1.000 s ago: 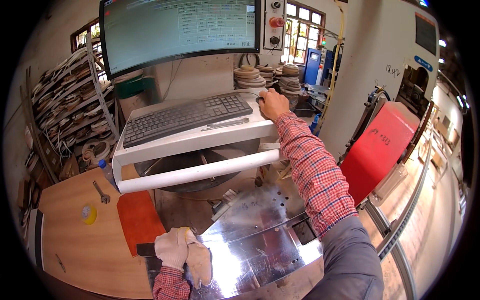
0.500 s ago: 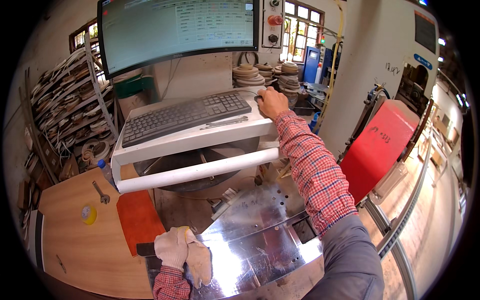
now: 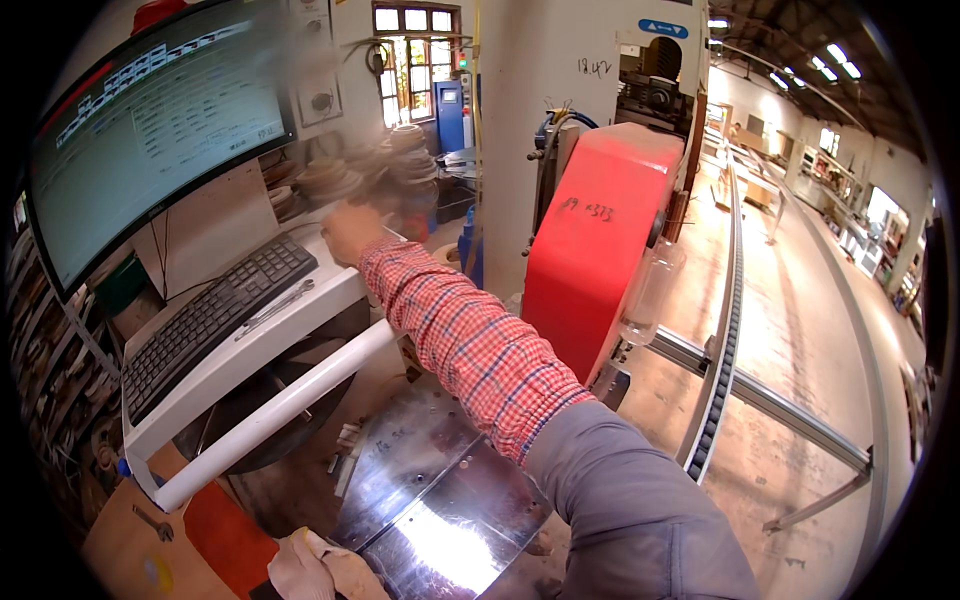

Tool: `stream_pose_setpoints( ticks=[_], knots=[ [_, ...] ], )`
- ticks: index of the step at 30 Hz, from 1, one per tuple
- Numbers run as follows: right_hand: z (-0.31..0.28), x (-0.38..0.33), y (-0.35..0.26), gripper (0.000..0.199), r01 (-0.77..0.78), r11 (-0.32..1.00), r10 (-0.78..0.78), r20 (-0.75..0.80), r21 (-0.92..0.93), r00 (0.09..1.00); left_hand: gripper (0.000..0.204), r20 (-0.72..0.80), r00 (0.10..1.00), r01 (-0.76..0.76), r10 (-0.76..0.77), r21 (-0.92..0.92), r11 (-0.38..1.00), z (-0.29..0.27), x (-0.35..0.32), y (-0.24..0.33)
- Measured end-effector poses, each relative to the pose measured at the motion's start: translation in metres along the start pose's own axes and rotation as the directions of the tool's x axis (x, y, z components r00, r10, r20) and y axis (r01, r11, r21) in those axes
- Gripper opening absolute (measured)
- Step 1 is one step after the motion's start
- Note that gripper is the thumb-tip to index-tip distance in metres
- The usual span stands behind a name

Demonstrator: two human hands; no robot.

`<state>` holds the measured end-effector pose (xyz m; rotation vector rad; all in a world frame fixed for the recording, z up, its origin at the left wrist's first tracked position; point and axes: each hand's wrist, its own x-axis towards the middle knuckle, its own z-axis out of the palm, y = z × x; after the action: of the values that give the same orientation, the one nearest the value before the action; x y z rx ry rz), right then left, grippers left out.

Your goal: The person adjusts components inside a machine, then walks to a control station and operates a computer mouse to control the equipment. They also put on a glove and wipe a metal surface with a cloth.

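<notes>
My right hand is bare and reaches to the right end of the white shelf, just past the black keyboard. Its fingers are smeared, and no mouse shows clearly under them. At the lower edge, my left hand wears a pale knitted glove and is partly cut off by the frame. A loose pale work glove with a yellow hem appears gripped in it, over the near edge of the shiny metal plate. A spanner lies in front of the keyboard.
A large monitor hangs over the keyboard. A white rail runs below the shelf. To the right stand a red machine cover and a long roller track. An adjustable wrench and an orange sheet lie at lower left.
The view has swung right, so the monitor and shelf sit further left and more tilted. My right hand, earlier on a mouse, is now blurred near the same spot. My left hand sits lower in view.
</notes>
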<state>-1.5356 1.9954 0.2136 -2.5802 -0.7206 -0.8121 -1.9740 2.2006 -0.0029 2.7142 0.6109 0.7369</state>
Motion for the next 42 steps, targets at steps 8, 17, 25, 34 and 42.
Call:
stream_pose_setpoints(
  ticks=[8,17,25,34,42],
  knots=[
    [0.012,0.001,0.003,0.021,0.037,0.998,-0.041,-0.094,-0.044,0.995,0.059,0.175,0.985,0.001,-0.007,0.031,1.000,-0.001,0.002,-0.017],
    [0.015,0.004,0.002,0.022,0.027,0.997,-0.035,-0.106,-0.070,0.994,0.059,0.172,0.985,0.021,-0.027,0.037,0.999,0.001,0.002,-0.018],
    [0.014,0.004,0.003,0.023,0.024,0.997,-0.031,-0.102,-0.073,0.994,0.059,0.185,0.982,0.026,-0.034,0.045,0.999,-0.002,0.002,-0.014],
    [0.013,0.004,0.002,0.023,0.014,0.997,-0.020,-0.083,-0.073,0.996,0.057,0.160,0.987,-0.004,0.001,0.017,1.000,-0.003,0.002,-0.015],
    [0.014,0.004,0.001,0.023,0.014,0.998,-0.019,-0.088,-0.061,0.996,0.053,0.141,0.990,0.018,-0.020,0.013,1.000,-0.002,0.002,-0.013]
  ],
)
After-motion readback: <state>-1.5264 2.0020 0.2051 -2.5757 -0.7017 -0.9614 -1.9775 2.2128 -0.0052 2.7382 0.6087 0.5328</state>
